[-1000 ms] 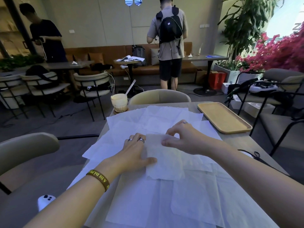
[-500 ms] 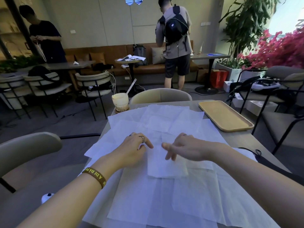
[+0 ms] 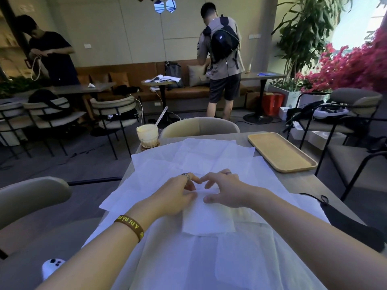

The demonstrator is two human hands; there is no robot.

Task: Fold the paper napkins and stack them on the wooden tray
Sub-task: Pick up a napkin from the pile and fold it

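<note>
Several white paper napkins (image 3: pixel 201 162) lie spread flat and overlapping over the table. On top of them, in the middle, sits a folded napkin (image 3: pixel 207 218). My left hand (image 3: pixel 178 195) and my right hand (image 3: pixel 224 190) meet at its far edge, fingertips nearly touching, pinching and pressing that edge. The wooden tray (image 3: pixel 280 151) lies at the far right of the table with nothing on it, well beyond my right hand.
A glass of pale drink with a straw (image 3: pixel 147 136) stands at the table's far left corner. A black item (image 3: pixel 354 225) lies at the right edge, a white phone (image 3: pixel 52 266) on the low left. Chairs ring the table; two people stand far behind.
Both hands slid toward each other to the folded napkin's far edge, and the right hand's fingers lowered onto it. The head tilted up slightly.
</note>
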